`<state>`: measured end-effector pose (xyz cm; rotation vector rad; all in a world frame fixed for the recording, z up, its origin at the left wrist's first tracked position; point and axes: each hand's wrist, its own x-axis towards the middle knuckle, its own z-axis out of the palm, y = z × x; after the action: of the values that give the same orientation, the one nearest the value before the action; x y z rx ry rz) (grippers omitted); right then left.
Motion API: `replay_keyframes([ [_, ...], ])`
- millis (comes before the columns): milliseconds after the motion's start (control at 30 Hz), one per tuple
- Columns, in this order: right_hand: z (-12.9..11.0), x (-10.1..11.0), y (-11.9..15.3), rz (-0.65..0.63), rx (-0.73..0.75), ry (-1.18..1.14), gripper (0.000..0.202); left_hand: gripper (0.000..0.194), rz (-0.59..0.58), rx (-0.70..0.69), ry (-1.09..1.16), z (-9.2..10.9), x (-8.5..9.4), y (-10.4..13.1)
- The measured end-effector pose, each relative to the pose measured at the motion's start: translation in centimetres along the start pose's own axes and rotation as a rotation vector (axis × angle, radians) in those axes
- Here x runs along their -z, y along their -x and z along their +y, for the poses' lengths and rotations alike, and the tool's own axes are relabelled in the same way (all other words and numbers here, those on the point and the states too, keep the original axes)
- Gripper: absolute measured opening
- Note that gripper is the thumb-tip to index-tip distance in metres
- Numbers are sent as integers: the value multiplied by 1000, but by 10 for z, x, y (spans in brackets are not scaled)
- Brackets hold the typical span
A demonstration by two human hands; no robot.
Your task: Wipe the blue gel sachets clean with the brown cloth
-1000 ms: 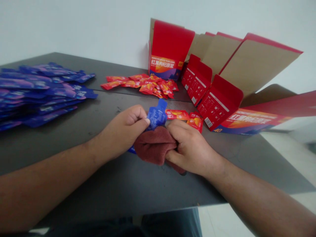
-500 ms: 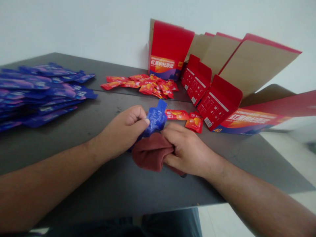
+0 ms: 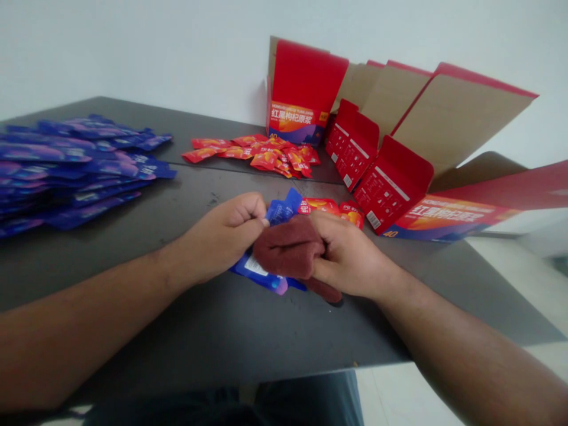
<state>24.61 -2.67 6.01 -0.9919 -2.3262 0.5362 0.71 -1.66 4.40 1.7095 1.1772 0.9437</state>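
Note:
My left hand (image 3: pixel 231 228) is closed on the left edge of a blue pouch (image 3: pixel 260 278), thumb on top. The pouch tilts above the table, its narrow end pointing away from me; a white label shows on its lower part. In my right hand (image 3: pixel 350 254) a bunched brown cloth (image 3: pixel 288 245) is gripped, and it lies against the pouch, hiding its middle. Just beyond the hands are red sachets (image 3: pixel 319 205), partly covered by the pouch and my right hand.
Many blue pouches (image 3: pixel 80 168) are heaped at the left of the dark table (image 3: pixel 177 331). A pile of red sachets (image 3: pixel 270 155) lies at the back middle. Open red cartons (image 3: pixel 295 118) with raised flaps stand along the back and right, near the wall.
My right hand has moved the cloth up and slightly right over the pouch. The pouch's lower part with the white label now shows, while its upper part is more covered.

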Motion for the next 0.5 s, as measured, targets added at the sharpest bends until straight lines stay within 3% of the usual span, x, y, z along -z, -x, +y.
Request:
replay_keyframes([
  [200, 6, 6, -5, 260, -181, 18, 30, 14, -46, 23, 17, -2, 1, 1],
  [267, 7, 7, -6, 247, -179, -20, 30, 14, -60, 19, 11, -2, 1, 1],
  [400, 4, 5, -4, 81, -83, -67, 28, 21, -80, 50, 34, -1, 0, 2],
  [500, 6, 6, -4, 128, -112, -43, 27, 19, -90, 16, 7, -1, 1, 1],
])
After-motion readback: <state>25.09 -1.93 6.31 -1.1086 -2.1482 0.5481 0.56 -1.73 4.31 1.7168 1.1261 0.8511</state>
